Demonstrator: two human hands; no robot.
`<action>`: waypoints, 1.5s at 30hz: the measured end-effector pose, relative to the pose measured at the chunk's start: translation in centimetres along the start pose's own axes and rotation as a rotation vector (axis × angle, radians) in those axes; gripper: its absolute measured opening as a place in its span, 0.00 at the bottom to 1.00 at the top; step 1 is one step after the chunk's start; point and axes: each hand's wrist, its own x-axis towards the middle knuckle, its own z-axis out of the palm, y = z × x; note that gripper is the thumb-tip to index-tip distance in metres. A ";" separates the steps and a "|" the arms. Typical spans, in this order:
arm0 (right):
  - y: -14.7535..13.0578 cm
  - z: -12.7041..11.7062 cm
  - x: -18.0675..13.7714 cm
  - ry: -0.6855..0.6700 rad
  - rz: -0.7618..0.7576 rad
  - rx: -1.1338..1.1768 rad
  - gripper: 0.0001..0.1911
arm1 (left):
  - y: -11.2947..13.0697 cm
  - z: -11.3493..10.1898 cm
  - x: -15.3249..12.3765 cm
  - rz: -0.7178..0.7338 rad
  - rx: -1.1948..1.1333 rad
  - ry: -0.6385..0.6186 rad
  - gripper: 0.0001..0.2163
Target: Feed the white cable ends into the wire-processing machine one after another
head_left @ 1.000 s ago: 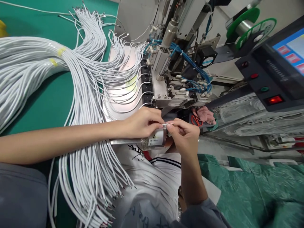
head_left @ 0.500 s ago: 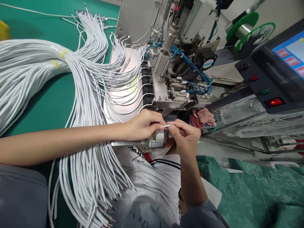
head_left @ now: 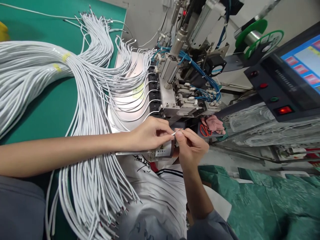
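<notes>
Between finger and thumb, my left hand (head_left: 152, 132) pinches a white cable (head_left: 173, 134) close to its end. My right hand (head_left: 191, 141) is closed on the thin wires at that same cable's tip, so both hands meet in front of the machine (head_left: 172, 86). Beneath my left forearm runs a thick bundle of white cables (head_left: 92, 116), with cut ends hanging down over my lap. Several other white cables curve across a pale metal plate (head_left: 130, 73) into a row of black holders (head_left: 154, 95) along the machine's side.
A control panel with a screen (head_left: 287, 73) stands at the right, near a green wire spool (head_left: 252, 36). Red-handled scissors (head_left: 205, 130) lie beside a pink cloth (head_left: 214, 124). Green sheeting (head_left: 262, 200) covers the lower right. The green table (head_left: 57, 103) lies at left.
The view has shifted slightly, moving the panel and spool a little left in the picture. Both hands keep their pinch on the cable end; the right fingers have shifted slightly.
</notes>
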 end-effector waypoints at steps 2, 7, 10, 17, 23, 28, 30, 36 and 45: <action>-0.3 -0.6 0.6 -0.094 -0.026 -0.072 0.11 | -0.3 0.0 -0.2 0.082 0.104 0.031 0.11; -0.3 -0.7 0.9 -0.117 -0.082 -0.028 0.10 | -0.4 0.1 -0.2 0.042 0.068 0.059 0.09; 0.4 -0.1 0.5 -0.034 -0.126 0.076 0.08 | 0.1 0.0 0.1 -0.155 -0.227 -0.034 0.09; 1.7 -2.0 2.0 -0.338 -0.025 0.300 0.06 | 0.4 -0.7 0.5 -0.143 -0.292 -0.223 0.13; 0.3 -2.7 3.1 -0.407 0.037 0.040 0.07 | -0.9 -0.6 0.3 0.192 0.211 -0.051 0.11; 0.7 -0.5 1.4 -0.129 0.027 0.118 0.08 | -0.6 -0.3 0.0 0.112 0.149 -0.027 0.10; 1.0 0.1 0.9 -0.073 0.099 0.135 0.10 | -0.1 -0.5 0.1 0.074 0.206 -0.108 0.12; 4.0 0.2 2.0 -0.168 0.311 0.063 0.12 | -0.4 -1.4 0.9 -0.106 0.750 -0.339 0.12; 8.2 1.5 1.8 -0.328 0.451 0.376 0.15 | -1.8 -1.3 1.5 -0.243 0.774 -0.474 0.13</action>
